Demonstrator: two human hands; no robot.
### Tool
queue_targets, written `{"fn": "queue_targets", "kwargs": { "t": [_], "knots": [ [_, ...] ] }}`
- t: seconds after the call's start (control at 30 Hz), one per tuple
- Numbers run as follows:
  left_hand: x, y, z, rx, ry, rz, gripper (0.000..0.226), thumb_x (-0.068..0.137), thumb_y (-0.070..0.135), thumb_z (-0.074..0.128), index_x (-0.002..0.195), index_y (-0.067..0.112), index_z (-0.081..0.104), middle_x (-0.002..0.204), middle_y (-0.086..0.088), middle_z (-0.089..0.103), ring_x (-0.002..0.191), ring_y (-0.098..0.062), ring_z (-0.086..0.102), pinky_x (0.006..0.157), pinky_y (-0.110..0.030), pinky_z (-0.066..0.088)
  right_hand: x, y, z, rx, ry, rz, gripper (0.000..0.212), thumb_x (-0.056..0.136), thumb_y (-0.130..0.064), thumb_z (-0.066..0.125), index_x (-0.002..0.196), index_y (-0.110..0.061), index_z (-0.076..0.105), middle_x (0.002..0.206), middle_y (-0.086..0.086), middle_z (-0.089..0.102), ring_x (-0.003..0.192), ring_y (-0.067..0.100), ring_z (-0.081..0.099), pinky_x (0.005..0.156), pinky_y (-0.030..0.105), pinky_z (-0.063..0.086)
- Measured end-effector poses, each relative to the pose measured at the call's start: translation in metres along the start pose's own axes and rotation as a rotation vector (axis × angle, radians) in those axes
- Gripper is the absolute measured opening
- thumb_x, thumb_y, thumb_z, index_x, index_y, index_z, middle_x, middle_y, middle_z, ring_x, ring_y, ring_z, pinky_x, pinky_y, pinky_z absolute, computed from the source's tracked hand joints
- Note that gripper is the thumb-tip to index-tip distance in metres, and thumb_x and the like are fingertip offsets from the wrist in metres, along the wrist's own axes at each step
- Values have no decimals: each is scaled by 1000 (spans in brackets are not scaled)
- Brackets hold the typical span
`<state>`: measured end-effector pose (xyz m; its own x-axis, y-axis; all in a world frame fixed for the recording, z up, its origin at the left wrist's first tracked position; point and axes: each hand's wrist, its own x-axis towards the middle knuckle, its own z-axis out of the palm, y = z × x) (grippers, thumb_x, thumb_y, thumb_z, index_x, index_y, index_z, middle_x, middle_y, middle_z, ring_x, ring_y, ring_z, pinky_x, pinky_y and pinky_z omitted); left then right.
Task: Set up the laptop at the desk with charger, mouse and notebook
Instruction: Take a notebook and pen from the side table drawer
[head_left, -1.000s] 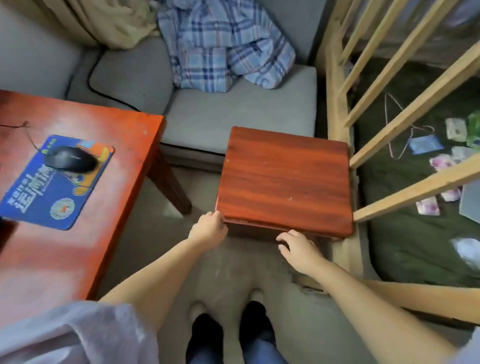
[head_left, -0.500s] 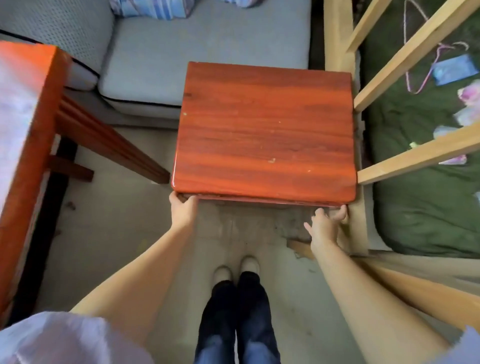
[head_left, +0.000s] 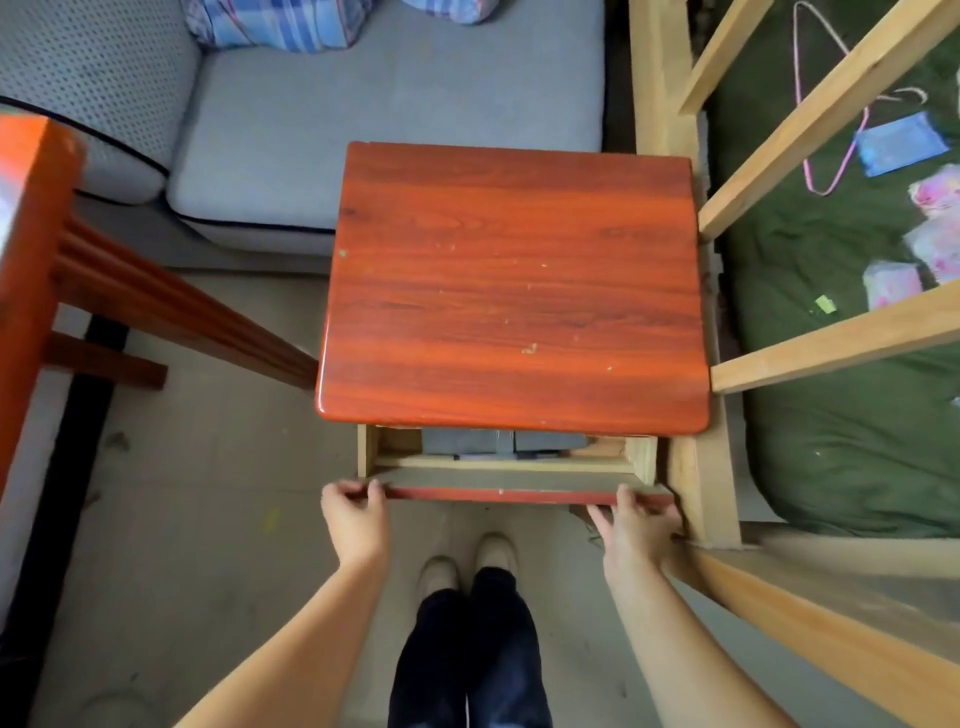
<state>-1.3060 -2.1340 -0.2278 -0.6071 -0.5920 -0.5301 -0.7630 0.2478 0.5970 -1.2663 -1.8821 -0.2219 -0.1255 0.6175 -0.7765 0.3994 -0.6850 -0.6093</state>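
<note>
A small red-brown wooden cabinet (head_left: 514, 286) stands in front of me. Its drawer (head_left: 501, 486) is pulled partly out toward me. My left hand (head_left: 356, 517) grips the left end of the drawer's red front panel. My right hand (head_left: 636, 522) grips the right end. Inside the drawer a dark grey flat object (head_left: 498, 441) shows under the cabinet top; most of it is hidden. The red desk (head_left: 31, 249) is at the left edge; its top is mostly out of view.
A grey sofa (head_left: 384, 119) with a plaid cloth (head_left: 280, 21) sits behind the cabinet. A wooden bed frame (head_left: 831, 332) with a green mattress (head_left: 841, 415) is close on the right. My feet (head_left: 467, 561) stand on the grey floor below the drawer.
Both hands moved to the drawer's front and pulled it out toward me, exposing its inside. The view tilted down and away from the desk top with the mouse.
</note>
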Motion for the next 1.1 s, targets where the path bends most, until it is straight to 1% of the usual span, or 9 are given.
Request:
{"fn": "queue_targets", "kwargs": {
  "t": [0.13,0.23,0.33,0.47,0.53,0.67,0.87,1.03,1.1],
  "knots": [
    [13,11,14,-412,0,-397,47,88,5,59,128,7,33,104,-13,46,82,-25,58,70,-35,54,12,0,15,105,-48,274,43,91,-6,55,131,-11,40,136,16,45,127,35,45,96,56,46],
    [22,12,15,-558,-98,-605,9,90,6,57,93,5,48,81,-13,50,66,-21,53,39,-30,56,16,1,19,115,-68,310,40,93,-6,52,131,-9,40,139,17,44,127,36,45,98,58,43],
    [20,0,10,-519,-119,-635,15,92,4,53,79,9,47,72,-13,47,60,-20,47,33,-31,52,11,12,7,106,-37,314,39,92,-5,51,130,-11,40,134,17,48,123,36,49,96,58,45],
    [8,-33,-2,-565,-136,-751,20,93,3,52,112,4,49,87,-18,55,70,-25,53,50,-36,59,4,36,-23,99,-3,398,40,94,-5,48,133,-10,40,140,17,45,127,34,46,102,56,40],
    [9,-43,1,-616,-157,-812,30,94,3,50,124,4,47,117,-23,57,93,-32,60,77,-45,52,10,45,-29,116,-4,428,41,94,-5,48,134,-9,39,143,17,42,130,33,42,105,55,37],
    [25,-53,15,-623,-188,-865,38,98,3,41,136,2,41,142,-20,45,129,-33,46,99,-48,40,28,58,-27,178,-32,462,28,94,-5,49,121,-12,47,139,16,47,127,32,47,105,51,38],
    [44,-77,30,-650,-266,-859,31,99,3,36,129,2,44,122,-22,58,111,-33,57,103,-48,37,56,82,-26,205,-98,472,11,93,-6,51,99,-15,53,136,14,50,125,31,48,103,51,41],
    [48,-82,36,-630,-258,-820,38,97,9,45,135,5,42,138,-19,50,126,-33,49,97,-46,43,70,93,-30,174,-110,417,30,93,-16,53,123,-13,48,141,13,47,126,30,47,101,49,42],
    [43,-82,34,-415,-200,-741,42,94,13,51,134,5,39,139,-20,45,126,-36,47,100,-47,42,61,91,-27,102,-140,464,43,94,-23,51,134,-12,40,144,18,42,126,34,47,98,49,45]
  ]
}}
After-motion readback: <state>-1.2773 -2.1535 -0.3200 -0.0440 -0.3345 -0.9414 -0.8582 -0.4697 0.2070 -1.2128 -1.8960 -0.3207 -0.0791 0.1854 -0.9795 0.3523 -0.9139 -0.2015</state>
